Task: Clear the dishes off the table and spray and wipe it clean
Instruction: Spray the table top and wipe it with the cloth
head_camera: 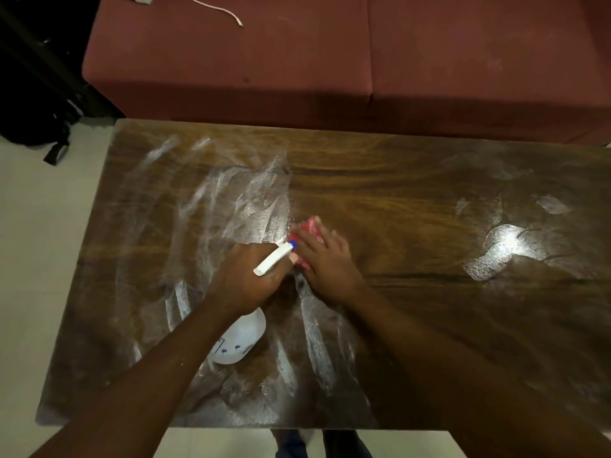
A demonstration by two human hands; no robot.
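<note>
Where the left half of the table (429,180) shows smeared white streaks (231,200), it looks sprayed and wiped over; no dishes stand on the top.

Left hand (248,279): fingers curled round the neck of the spray bottle (243,338). Its white body sits below the wrist towards the table's front edge; whether it touches the wood cannot be told. Its long axis runs up and to the right, so the blue-tipped nozzle (291,244) points at the cloth just beside it.

Cloth (309,228): pink, bunched, lying on the wood near the table's middle.

Right hand (325,262): laid flat on the cloth, fingers straight and spread, pressing it down; the forearm comes in from the lower right.

Pooled patches of liquid (506,249): well apart to the right of the cloth, apparently unwiped.

By this layout, the next stroke should run rightward along the table's length, and the right hand is the nearer to those patches.
</note>
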